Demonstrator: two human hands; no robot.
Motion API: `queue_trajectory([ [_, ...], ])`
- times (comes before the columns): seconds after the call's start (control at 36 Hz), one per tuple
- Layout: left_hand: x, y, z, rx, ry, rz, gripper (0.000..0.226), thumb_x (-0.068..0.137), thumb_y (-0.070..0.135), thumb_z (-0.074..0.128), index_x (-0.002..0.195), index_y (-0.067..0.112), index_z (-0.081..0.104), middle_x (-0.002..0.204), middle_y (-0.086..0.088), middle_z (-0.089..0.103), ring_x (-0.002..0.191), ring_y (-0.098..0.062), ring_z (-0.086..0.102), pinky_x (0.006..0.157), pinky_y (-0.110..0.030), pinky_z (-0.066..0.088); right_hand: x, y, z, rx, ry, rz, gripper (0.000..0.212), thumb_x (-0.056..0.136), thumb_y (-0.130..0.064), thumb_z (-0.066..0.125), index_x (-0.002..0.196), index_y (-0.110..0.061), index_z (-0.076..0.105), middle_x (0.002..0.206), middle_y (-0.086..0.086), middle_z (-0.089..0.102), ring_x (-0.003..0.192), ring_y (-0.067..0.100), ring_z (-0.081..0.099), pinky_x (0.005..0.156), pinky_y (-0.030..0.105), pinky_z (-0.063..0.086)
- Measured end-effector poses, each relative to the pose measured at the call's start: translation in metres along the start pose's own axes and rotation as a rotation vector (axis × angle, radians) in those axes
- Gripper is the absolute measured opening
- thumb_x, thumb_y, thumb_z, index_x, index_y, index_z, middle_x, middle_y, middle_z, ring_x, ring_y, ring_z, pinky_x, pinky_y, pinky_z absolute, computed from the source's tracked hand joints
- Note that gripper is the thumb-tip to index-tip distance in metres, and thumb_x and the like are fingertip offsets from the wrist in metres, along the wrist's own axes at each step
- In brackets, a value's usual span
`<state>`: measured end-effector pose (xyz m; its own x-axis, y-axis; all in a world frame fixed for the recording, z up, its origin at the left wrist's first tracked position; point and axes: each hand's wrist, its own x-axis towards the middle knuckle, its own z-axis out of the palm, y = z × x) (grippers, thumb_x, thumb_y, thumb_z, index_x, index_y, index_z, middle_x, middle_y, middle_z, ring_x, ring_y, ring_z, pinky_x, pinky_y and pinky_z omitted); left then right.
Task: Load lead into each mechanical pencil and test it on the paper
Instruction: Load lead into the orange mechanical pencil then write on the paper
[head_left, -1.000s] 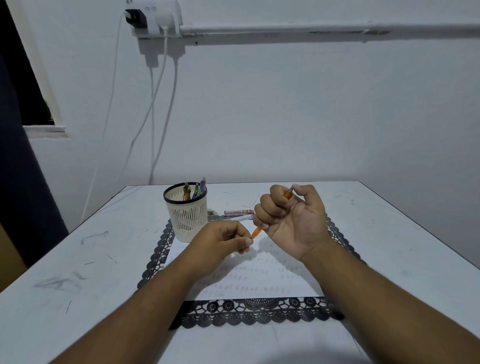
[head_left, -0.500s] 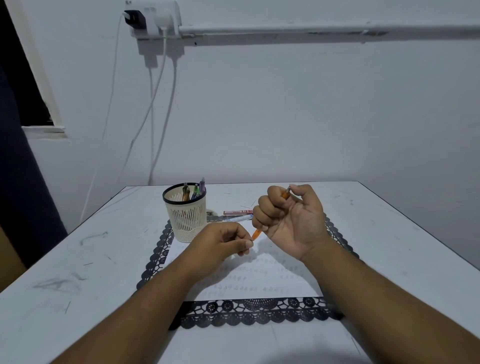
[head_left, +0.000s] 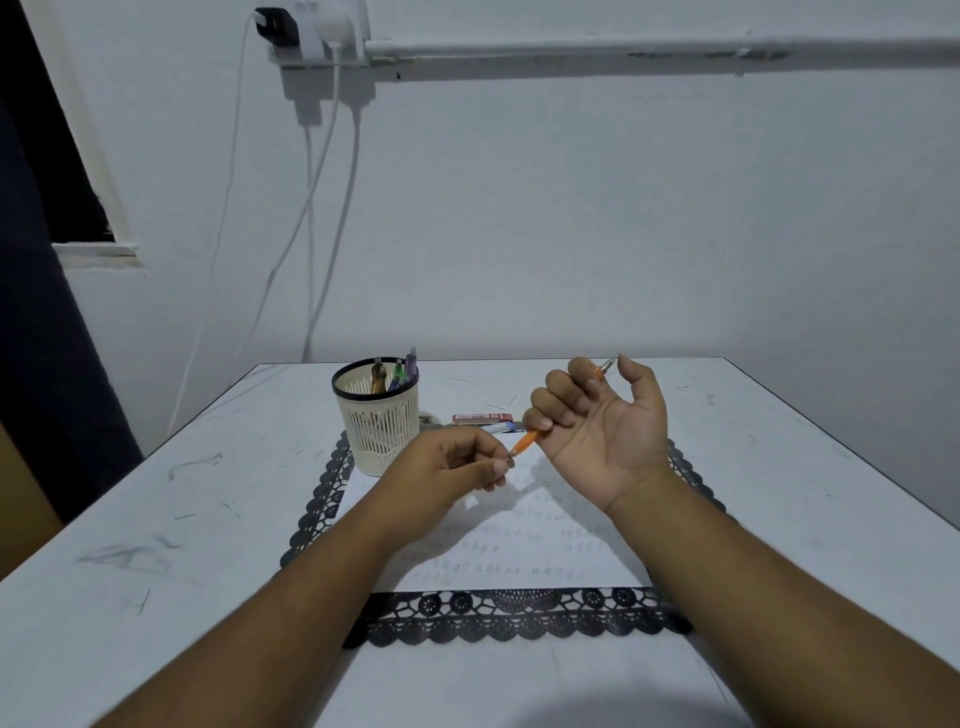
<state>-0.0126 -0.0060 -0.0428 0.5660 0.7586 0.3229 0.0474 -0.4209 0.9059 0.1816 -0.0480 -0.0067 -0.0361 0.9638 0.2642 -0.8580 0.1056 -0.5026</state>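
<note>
Since the earlier frames the right thumb has lifted off the cap end of the orange pencil, which it had been pressing, and now stands apart from it, while the left hand has stayed at the tip. At the far left the table (head_left: 156, 519) shows bare, scuffed surface out to its edge. Next comes the mesh pencil cup (head_left: 378, 421), with several more pencils standing in it, on the back left corner of the black lace mat (head_left: 519, 616). The left hand (head_left: 447, 467) is just in front of the cup, its fingers curled and pinched at the tip of the orange mechanical pencil (head_left: 527, 441); whether a lead is between them is too small to tell. Behind the tip lie the lead cases (head_left: 483, 420). The right hand (head_left: 597, 426), palm up, has its fingers wrapped round the barrel, holding the pencil in the air over the paper (head_left: 519, 551). I judge this to be the feeding step: lead guided in at the tip. The next move calls for a steady, straight push, since thin lead snaps easily, then turning the point down to the sheet. There is open room right of the mat, and the table edges are well apart from both hands.
</note>
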Motion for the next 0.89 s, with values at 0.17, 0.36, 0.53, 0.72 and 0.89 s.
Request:
queue_trajectory([
  [0.17,0.001,-0.001,-0.002,0.014,0.038,-0.002,0.009,0.096,0.004,0.068,0.093,0.009,0.075,0.083,-0.004,0.074,0.079,-0.015,0.067,0.079,-0.026,0.055,0.001,0.000,0.004,-0.048,0.044,-0.010,0.038,0.091,-0.045,0.048,0.066,-0.017,0.042,0.066,0.000,0.028,0.060,0.018,0.026,0.062,0.033,0.038],
  [0.36,0.000,0.001,-0.005,0.072,0.114,0.032,0.011,0.097,0.012,0.069,0.089,0.016,0.075,0.078,-0.002,0.072,0.079,-0.018,0.066,0.083,-0.040,0.054,0.004,0.000,0.005,-0.533,0.121,0.038,0.023,0.099,-0.019,0.052,0.080,-0.008,0.058,0.079,0.012,0.061,0.078,0.026,0.061,0.077,0.039,0.055],
  [0.53,0.000,0.001,0.002,0.273,0.156,0.074,0.011,0.099,0.025,0.067,0.092,0.030,0.074,0.086,0.011,0.072,0.082,-0.015,0.066,0.075,-0.032,0.054,0.004,-0.016,0.003,-0.746,0.109,0.136,0.032,0.110,-0.017,0.045,0.090,-0.001,0.063,0.092,0.020,0.072,0.070,0.026,0.068,0.062,0.032,0.060],
  [0.72,-0.002,-0.006,0.015,0.737,-0.074,-0.053,0.038,0.100,0.050,0.059,0.137,0.041,0.057,0.141,0.024,0.052,0.131,0.002,0.043,0.109,-0.027,0.037,0.005,-0.074,-0.050,-1.065,0.301,0.052,0.018,0.106,-0.009,0.055,0.093,-0.005,0.067,0.085,0.011,0.072,0.076,0.025,0.067,0.062,0.034,0.059],
  [0.89,0.017,0.000,0.031,0.931,-0.226,-0.057,0.057,0.099,0.058,0.053,0.149,0.034,0.044,0.155,0.016,0.040,0.145,-0.008,0.028,0.120,-0.042,0.030,-0.007,-0.079,-0.092,-1.146,0.344,0.145,0.019,0.099,0.005,0.057,0.091,-0.001,0.073,0.098,0.026,0.072,0.083,0.032,0.070,0.081,0.039,0.062],
])
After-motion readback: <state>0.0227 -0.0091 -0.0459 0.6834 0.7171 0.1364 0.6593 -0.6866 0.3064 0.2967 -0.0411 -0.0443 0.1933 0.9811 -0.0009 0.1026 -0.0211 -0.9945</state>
